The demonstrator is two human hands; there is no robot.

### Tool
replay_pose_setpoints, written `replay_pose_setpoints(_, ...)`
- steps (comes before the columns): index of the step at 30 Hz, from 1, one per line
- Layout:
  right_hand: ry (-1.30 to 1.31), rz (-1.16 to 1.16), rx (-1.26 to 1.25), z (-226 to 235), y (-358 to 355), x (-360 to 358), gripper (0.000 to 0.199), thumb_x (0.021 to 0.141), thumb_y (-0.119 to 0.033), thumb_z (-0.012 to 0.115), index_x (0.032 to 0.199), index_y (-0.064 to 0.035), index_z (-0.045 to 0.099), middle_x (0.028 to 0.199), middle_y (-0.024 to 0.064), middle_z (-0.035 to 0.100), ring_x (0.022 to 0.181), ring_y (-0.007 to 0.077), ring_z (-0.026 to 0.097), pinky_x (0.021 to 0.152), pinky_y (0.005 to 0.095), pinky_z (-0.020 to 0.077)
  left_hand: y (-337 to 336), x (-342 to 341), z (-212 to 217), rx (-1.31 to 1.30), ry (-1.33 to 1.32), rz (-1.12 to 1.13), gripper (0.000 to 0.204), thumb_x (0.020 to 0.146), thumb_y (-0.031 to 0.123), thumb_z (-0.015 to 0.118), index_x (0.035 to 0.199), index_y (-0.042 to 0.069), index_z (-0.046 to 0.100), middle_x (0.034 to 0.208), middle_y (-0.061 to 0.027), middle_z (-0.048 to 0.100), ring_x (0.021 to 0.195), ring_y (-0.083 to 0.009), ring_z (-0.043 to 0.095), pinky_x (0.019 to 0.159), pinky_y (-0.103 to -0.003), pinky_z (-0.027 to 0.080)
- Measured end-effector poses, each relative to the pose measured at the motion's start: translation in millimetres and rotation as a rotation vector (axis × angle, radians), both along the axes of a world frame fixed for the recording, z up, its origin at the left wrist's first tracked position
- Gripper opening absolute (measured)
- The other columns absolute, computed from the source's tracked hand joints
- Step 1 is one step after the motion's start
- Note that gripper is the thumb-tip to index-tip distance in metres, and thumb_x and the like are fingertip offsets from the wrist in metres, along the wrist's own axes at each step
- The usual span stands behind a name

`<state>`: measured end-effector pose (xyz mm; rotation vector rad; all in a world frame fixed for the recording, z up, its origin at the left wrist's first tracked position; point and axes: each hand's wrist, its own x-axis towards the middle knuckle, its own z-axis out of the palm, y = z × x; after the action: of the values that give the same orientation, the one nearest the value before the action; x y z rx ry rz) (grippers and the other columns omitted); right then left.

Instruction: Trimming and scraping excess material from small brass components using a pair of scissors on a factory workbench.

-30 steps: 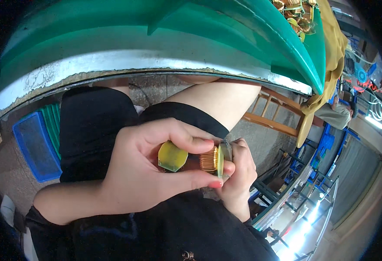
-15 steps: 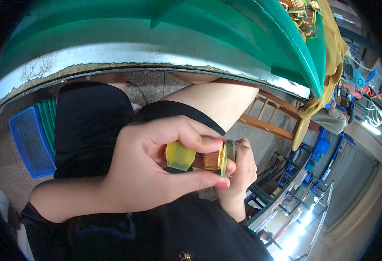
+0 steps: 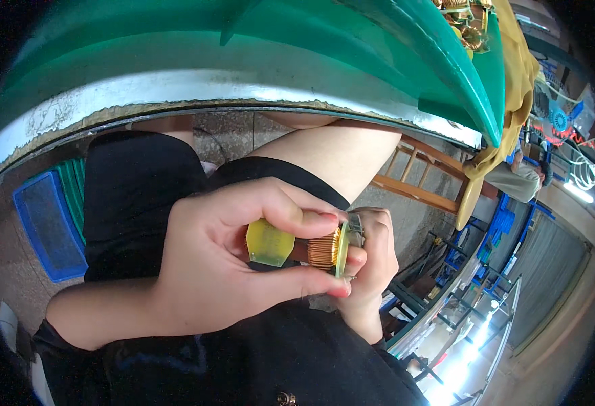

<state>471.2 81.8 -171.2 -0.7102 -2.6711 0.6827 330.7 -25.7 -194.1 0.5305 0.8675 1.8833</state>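
Over my lap, my left hand (image 3: 233, 247) pinches a copper-wire coil (image 3: 323, 252) between thumb and fingers. At the coil's right end is a thin yellow-green plate (image 3: 342, 250), seen nearly edge-on. A second yellow-green plate (image 3: 271, 242), flat with cut corners, lies within the curl of the same hand; whether both plates belong to one piece is hidden. My right hand (image 3: 373, 260) is closed around the coil's right end, one fingertip showing just under the plate. Between that hand and the plate sits a small greyish part (image 3: 356, 230), mostly covered.
A green tray (image 3: 297, 44) lies on the white worktop (image 3: 175, 91) with a chipped edge ahead of me. Several copper coils (image 3: 470, 30) sit at upper right beside yellow cloth (image 3: 517, 81). A wooden stool (image 3: 419, 179) and blue crate (image 3: 50, 227) flank my legs. Another person (image 3: 517, 179) is farther right.
Both hands have shifted slightly left with the coil. The coil has turned a little, showing more of its copper windings. Both hands keep their grip.
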Motion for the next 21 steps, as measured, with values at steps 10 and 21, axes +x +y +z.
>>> replay_pose_setpoints(10, -0.161, 0.028, 0.142, 1.9, -0.9, 4.8, 0.042, 0.093, -0.038, 0.045, 0.088, 0.0034, 0.053, 0.076, 0.013, 0.05, 0.062, 0.0247, 0.046, 0.06, 0.0322, 0.0425, -0.8, 1.7, -2.4, -0.049, -0.021, -0.001, 0.05, 0.052, -0.011, 0.081, 0.091, 0.004, 0.053, 0.102, -0.0177, 0.061, 0.091, -0.0246, 0.062, 0.077, -0.032, 0.052)
replay_pose_setpoints(21, 0.088, 0.077, -0.323, 6.2, 5.5, 14.5, 0.043, 0.093, -0.039, 0.044, 0.09, 0.0034, 0.053, 0.085, 0.0153, 0.053, 0.071, 0.0268, 0.048, 0.068, 0.0352, 0.0428, -0.8, -1.0, -3.1, -0.063, 0.067, 0.055, 0.051, 0.051, -0.011, 0.081, 0.091, 0.005, 0.053, 0.092, -0.0105, 0.058, 0.085, -0.0219, 0.061, 0.081, -0.032, 0.051)
